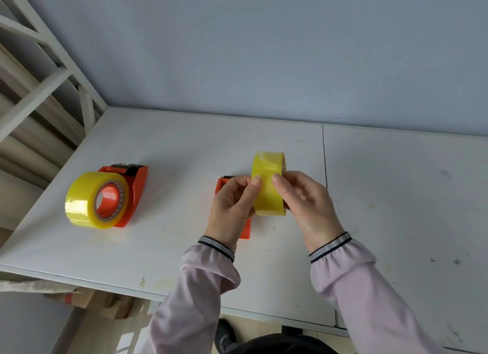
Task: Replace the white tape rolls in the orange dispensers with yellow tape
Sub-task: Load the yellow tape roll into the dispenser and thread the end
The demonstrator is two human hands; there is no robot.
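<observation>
The loaded dispenser [116, 195] stands near the table's [396, 195] left edge. The right half lies bare. The wall [264, 49] closes the far edge.

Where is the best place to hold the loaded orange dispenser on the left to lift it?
Probably the orange plastic dispenser body, from its right: that flat side is bare, while the yellow tape roll covers its left side.

No writing can be read anywhere here: the yellow tape rolls [269, 184], the orange dispensers [136, 190] and the white table [184, 147] carry no legible label, brand or number.
</observation>
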